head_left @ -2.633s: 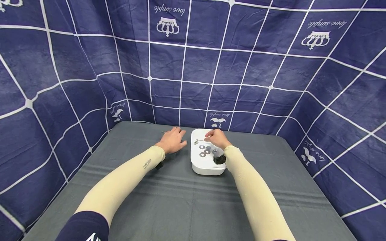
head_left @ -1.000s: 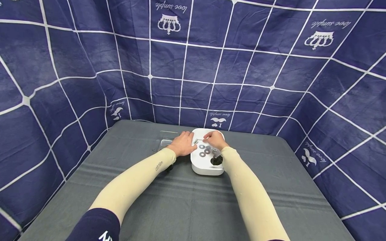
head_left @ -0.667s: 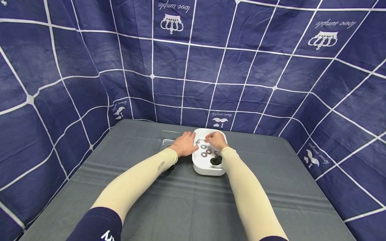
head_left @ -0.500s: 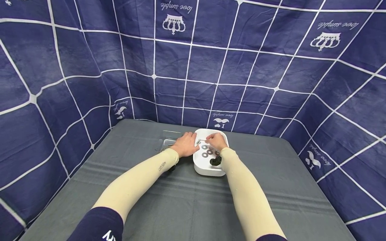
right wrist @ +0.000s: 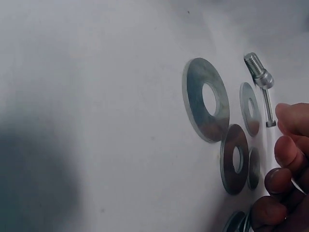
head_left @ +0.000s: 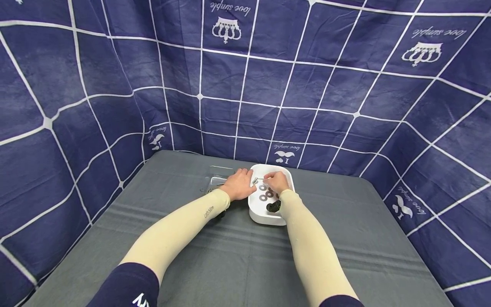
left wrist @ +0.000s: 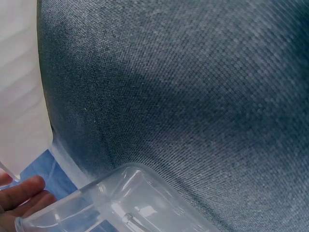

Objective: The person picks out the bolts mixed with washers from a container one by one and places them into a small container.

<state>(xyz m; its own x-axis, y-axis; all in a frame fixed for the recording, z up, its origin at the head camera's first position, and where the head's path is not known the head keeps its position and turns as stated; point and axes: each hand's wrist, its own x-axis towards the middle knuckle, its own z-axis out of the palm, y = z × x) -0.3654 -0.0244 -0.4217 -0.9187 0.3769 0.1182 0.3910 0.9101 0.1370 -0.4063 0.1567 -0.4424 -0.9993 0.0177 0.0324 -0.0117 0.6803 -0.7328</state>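
Note:
My left hand [head_left: 238, 185], fingers outstretched, rests at the left rim of the white tray [head_left: 262, 218]. In the left wrist view its fingertips [left wrist: 26, 192] show at the lower left, close to the tray's wall. My right hand [head_left: 279, 182] is low over the far part of the tray with its fingers loosely bent. In the right wrist view its thumb and fingertips are apart, with nothing visible between them. Just beside them lie a thin headed screw [right wrist: 267, 104] and a thicker threaded bolt [right wrist: 253, 64]. Several flat metal washers [right wrist: 193, 99] lie close by on the tray floor.
A clear plastic box [left wrist: 140, 193] stands left of the tray, partly behind my left forearm in the head view. A clear flat piece [head_left: 221, 169] lies behind it. A blue checked curtain [head_left: 245, 115] encloses the back and sides of the grey table [head_left: 215, 256].
My left hand has moved right, from over the clear box to the tray's left rim, uncovering the box. My right hand stays over the tray. The whole view shifts slightly right.

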